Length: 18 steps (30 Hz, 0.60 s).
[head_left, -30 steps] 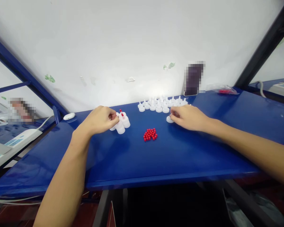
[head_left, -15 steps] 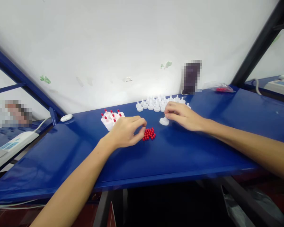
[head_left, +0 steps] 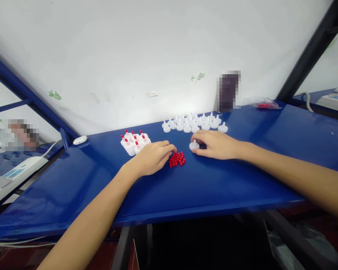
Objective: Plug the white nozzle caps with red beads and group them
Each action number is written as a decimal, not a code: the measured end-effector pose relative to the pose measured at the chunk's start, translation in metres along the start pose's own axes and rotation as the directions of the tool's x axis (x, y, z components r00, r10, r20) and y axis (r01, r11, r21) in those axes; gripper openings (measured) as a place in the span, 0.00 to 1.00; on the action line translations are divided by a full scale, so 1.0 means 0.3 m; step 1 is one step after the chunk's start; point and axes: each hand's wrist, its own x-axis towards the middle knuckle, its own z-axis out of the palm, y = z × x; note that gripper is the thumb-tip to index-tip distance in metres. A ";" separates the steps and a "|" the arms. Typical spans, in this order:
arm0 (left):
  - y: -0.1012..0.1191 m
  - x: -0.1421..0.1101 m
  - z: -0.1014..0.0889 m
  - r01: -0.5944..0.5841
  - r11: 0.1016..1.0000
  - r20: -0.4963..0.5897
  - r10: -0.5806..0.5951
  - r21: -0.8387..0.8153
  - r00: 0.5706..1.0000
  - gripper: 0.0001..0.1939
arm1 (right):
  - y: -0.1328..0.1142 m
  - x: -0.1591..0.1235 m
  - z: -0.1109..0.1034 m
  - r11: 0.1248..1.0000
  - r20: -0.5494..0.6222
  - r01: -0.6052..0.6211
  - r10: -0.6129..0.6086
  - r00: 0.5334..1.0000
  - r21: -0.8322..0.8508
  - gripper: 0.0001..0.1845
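My right hand has its thumb and fingers around the base of a white nozzle cap, which stands upright on the blue table with its thin spout up. At the left edge of a pile of small red caps is my left hand, fingers bent and drawn together; what the fingertips pinch, if anything, is hidden. Left of that hand stands a cluster of white pieces with red-tipped spouts, partly covered by it. Behind both hands sit many bare white nozzle caps in a group.
A phone-like dark object, blurred out, leans on the wall. A clear plastic bag with red pieces lies at the back right. On the left are a white earphone case and a power strip. The blue table has a front edge nearby.
My right hand has lowered from the spout to around the white nozzle cap's base. My left fingers have closed in and shifted slightly right, to the red caps.
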 end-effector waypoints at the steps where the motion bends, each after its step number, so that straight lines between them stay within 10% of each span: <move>1: 0.000 0.000 0.000 0.002 1.000 -0.004 -0.002 -0.008 1.000 0.14 | 0.001 -0.001 0.001 1.000 -0.002 0.010 -0.010 1.000 0.008 0.16; 18: -0.002 0.005 0.017 0.041 0.999 -0.063 -0.043 -0.025 0.997 0.10 | -0.042 -0.006 -0.003 0.953 -0.244 0.174 -0.112 0.963 0.249 0.18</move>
